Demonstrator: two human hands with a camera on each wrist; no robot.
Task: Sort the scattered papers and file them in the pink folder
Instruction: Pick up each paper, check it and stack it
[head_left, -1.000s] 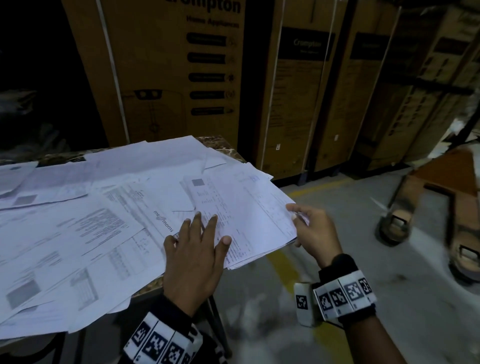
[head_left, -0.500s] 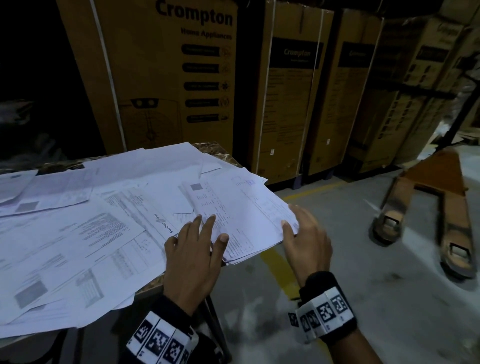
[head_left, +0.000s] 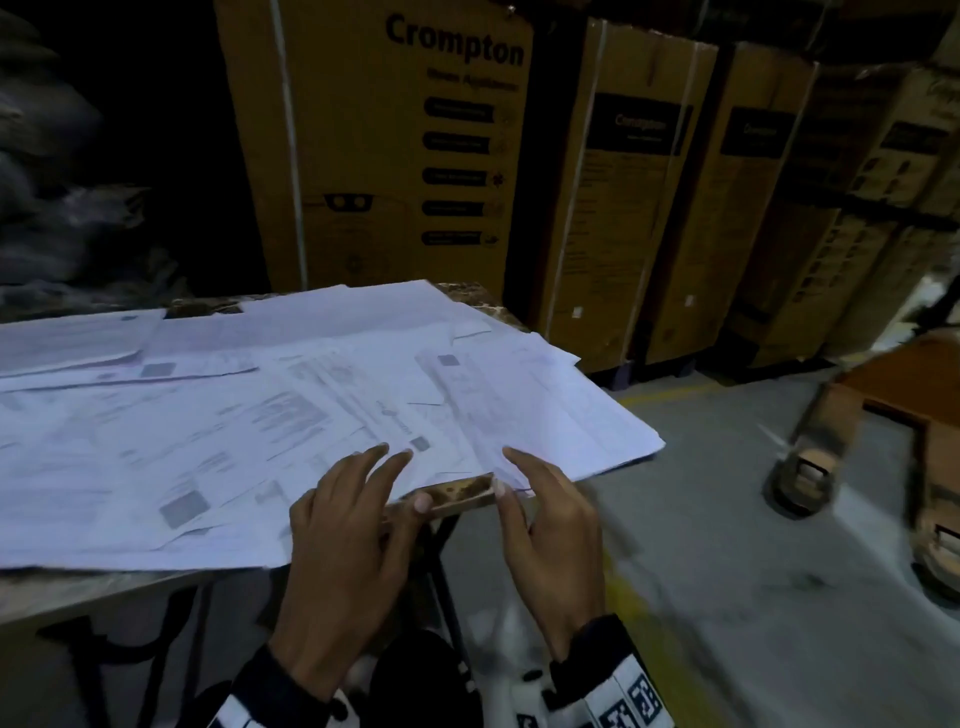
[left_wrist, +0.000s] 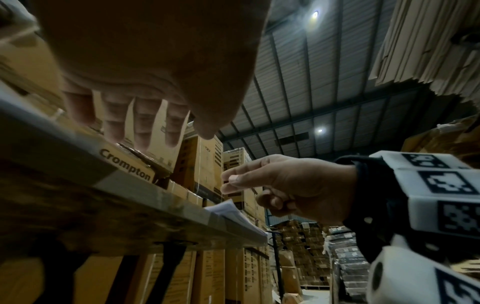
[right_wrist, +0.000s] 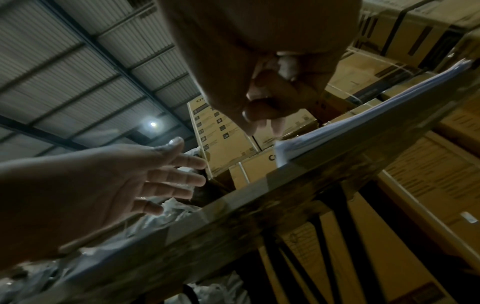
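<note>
Both forearms reach forward over the near table (head_left: 457, 493) edge, palms down. Left hand (head_left: 353, 525) is spread flat, fingers straight, fingertips on the scattered papers (head_left: 218, 431); right hand (head_left: 550, 525) is at the overhanging stack's near corner, index out, other fingers loosely curled, thumb at the sheet edge, though whether it pinches the sheet can't be told. Papers cover the table, no folder visible.

Scene dimly lit overall; far left of head view lost in near-black. Light supplied by ceiling lamps (left_wrist: 315, 14), small flare seen around each. Papers (head_left: 218, 431) rendered pale blue-white, print smeared by motion blur. Floor at right streaked. Left hand (left_wrist: 145, 53) underexposed, soft, close to lens. Boxes (head_left: 384, 145) bowed by wide-angle distortion at edges.
</note>
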